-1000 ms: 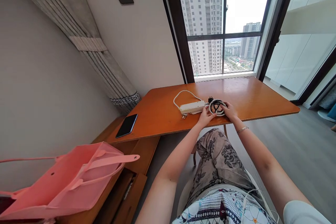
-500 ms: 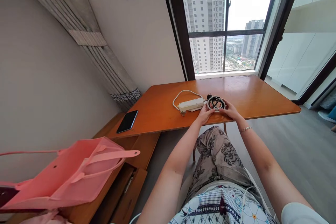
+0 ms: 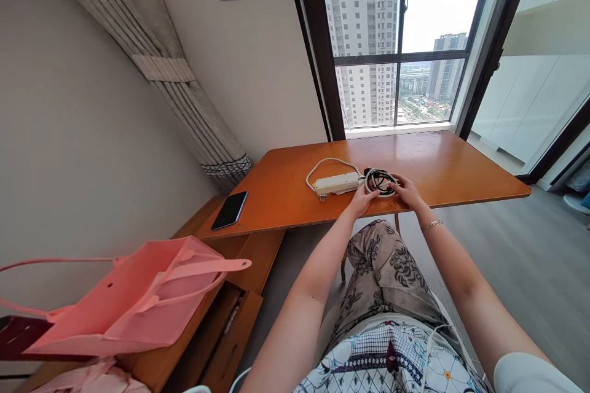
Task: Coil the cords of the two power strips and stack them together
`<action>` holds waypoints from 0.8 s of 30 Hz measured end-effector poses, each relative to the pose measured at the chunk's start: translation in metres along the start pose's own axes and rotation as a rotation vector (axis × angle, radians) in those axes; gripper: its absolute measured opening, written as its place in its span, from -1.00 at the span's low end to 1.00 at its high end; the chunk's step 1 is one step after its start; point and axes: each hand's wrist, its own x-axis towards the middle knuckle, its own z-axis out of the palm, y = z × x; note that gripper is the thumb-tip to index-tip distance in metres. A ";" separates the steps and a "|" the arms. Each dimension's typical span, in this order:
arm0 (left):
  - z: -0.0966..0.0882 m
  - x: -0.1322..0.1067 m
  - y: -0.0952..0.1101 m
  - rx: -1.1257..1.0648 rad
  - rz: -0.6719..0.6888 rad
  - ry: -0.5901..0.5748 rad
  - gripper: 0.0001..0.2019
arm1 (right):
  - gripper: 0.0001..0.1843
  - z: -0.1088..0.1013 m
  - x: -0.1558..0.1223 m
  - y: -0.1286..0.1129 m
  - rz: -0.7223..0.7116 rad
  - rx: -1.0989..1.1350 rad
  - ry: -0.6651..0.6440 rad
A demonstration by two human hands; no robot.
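A coil of black and white cable (image 3: 380, 180) lies near the front edge of an orange wooden table (image 3: 461, 172). My left hand (image 3: 361, 201) grips the coil's near left side with fingers curled. My right hand (image 3: 408, 192) holds the coil's right side, fingers bent over it. Just left of the coil lies a white power strip (image 3: 336, 183) with its white cord (image 3: 322, 164) looping behind it.
A black phone (image 3: 229, 210) lies on the table's left corner. A pink tote bag (image 3: 133, 298) sits on a low wooden cabinet (image 3: 230, 338) at lower left. A curtain hangs against the left wall, and a tall window is behind the table.
Both hands stay on the cable coil, with only small shifts of the fingers and coil. The camera has moved slightly.
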 end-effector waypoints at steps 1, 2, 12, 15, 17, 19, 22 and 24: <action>0.000 0.000 -0.001 0.010 0.004 0.007 -0.46 | -0.32 0.000 0.001 0.001 0.002 0.007 0.004; -0.001 0.001 -0.002 0.018 0.007 0.014 -0.46 | -0.33 -0.001 0.002 0.001 0.006 0.010 0.003; -0.007 0.005 -0.009 0.158 0.058 0.090 -0.48 | -0.36 -0.002 -0.002 -0.006 0.080 0.062 -0.065; -0.006 0.005 -0.009 0.196 0.054 0.113 -0.48 | -0.39 0.001 -0.002 -0.005 0.076 0.027 -0.054; -0.006 0.004 -0.009 0.202 0.065 0.112 -0.47 | -0.37 0.002 -0.001 -0.002 0.059 0.009 -0.044; -0.005 0.005 -0.009 0.209 0.076 0.114 -0.47 | -0.34 0.002 0.001 0.001 0.046 -0.009 -0.035; -0.004 0.006 -0.009 0.234 0.084 0.142 -0.47 | -0.33 0.002 0.004 0.005 0.029 -0.067 -0.021; -0.004 0.006 -0.009 0.253 0.093 0.166 -0.46 | -0.38 0.002 0.005 0.006 0.023 -0.149 0.008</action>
